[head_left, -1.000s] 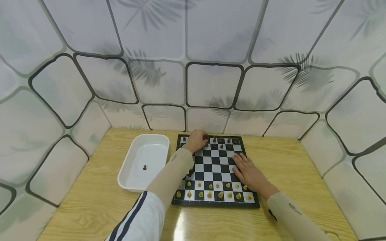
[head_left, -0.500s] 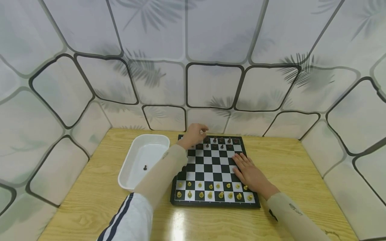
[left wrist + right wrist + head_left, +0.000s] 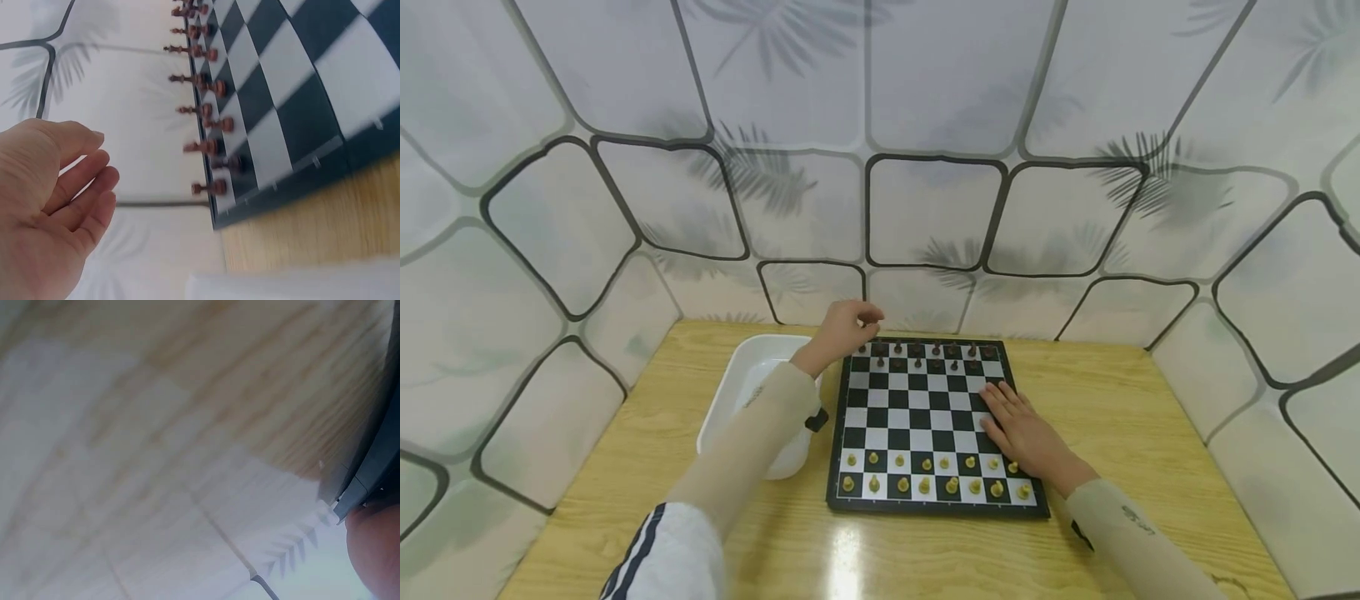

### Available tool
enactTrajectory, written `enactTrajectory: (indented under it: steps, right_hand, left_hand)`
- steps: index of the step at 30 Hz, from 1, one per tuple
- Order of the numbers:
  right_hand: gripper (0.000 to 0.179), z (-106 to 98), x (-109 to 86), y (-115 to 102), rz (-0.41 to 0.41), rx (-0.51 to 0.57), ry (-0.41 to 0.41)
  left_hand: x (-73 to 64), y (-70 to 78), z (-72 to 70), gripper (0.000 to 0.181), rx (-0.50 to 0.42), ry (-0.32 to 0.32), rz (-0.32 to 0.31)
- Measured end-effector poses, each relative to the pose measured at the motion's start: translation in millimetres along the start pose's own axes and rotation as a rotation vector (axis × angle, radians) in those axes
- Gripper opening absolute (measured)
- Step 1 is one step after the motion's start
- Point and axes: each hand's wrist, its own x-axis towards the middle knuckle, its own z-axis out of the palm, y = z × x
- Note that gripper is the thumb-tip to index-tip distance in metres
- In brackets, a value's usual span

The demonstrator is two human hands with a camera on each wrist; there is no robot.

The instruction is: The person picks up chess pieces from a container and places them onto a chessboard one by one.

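Note:
A black-and-white chessboard (image 3: pixel 920 421) lies on the table, with yellow chess pieces (image 3: pixel 924 485) in two rows along its near side. Dark reddish-brown chess pieces (image 3: pixel 209 147) stand in rows at the far side. My left hand (image 3: pixel 841 332) is in the air by the board's far left corner, fingers loosely bent; the left wrist view shows nothing between thumb and fingers. My right hand (image 3: pixel 1028 435) rests flat across the board's right edge, fingers spread. Only a bit of that hand (image 3: pixel 378 550) shows beside the dark board edge in the right wrist view.
A white plastic tray (image 3: pixel 721 402) stands left of the board, partly covered by my left forearm. The wooden table (image 3: pixel 1097 400) meets patterned fabric walls (image 3: pixel 932 212) at the back and both sides.
My left hand has lifted off the far row of dark pieces and moved left toward the tray. My forearm now hides the small dark piece seen in the tray earlier. The right hand stays put.

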Motion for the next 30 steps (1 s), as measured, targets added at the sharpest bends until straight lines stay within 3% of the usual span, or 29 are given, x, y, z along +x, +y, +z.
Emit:
enactTrajectory:
  steps: [6, 15, 21, 30]
  right_hand:
    - [0.061, -0.5, -0.7, 0.1, 0.005, 0.003, -0.013]
    - [0.061, -1.0, -0.2, 1.6, 0.010, 0.011, -0.023]
    - [0.062, -0.5, 1.3, 2.4, 0.007, 0.017, -0.028]
    - [0.062, 2.5, 1.9, 4.3, -0.004, -0.004, -0.008]
  left_hand:
    - [-22.4, -16.9, -16.8, 0.024, -0.002, 0.011, -0.006]
    - [-63.2, -36.4, -44.6, 0.025, -0.051, 0.005, -0.084]
    - [-96.2, -47.6, -62.2, 0.025, -0.003, -0.011, -0.119]
    - [-131.0, -63.5, -69.5, 0.023, 0.018, -0.022, -0.186]
